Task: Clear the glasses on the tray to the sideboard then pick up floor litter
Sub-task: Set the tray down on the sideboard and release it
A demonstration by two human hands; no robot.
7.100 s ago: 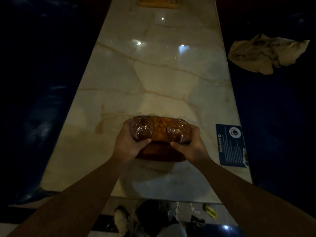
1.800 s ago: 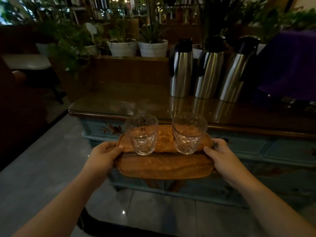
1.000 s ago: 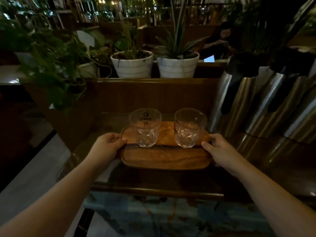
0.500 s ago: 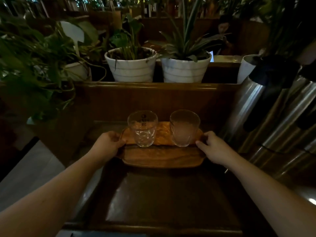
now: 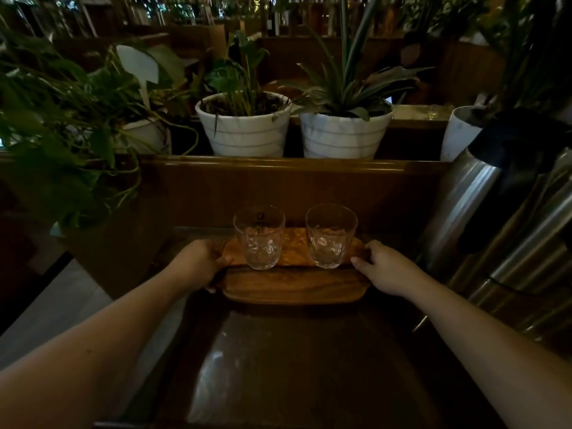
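A wooden tray [image 5: 294, 287] rests on the dark sideboard top [image 5: 297, 360], near its raised back panel. Two empty clear glasses stand upright on the tray's far half: the left glass [image 5: 260, 238] bears a small printed mark, the right glass [image 5: 330, 236] is plain. My left hand [image 5: 198, 263] grips the tray's left end, thumb on its rim. My right hand [image 5: 385, 267] rests at the tray's right end with fingers on the edge; its grip looks looser.
Tall steel thermos jugs [image 5: 495, 230] crowd the right side, close to my right arm. White plant pots [image 5: 244, 125] [image 5: 343, 131] stand on a ledge behind the back panel. Leafy plants [image 5: 62, 125] hang at left. Pale floor [image 5: 55, 311] shows lower left.
I carried the tray from the marble table to the sideboard and it now sits on the top. In the last half second hands and tray barely moved.
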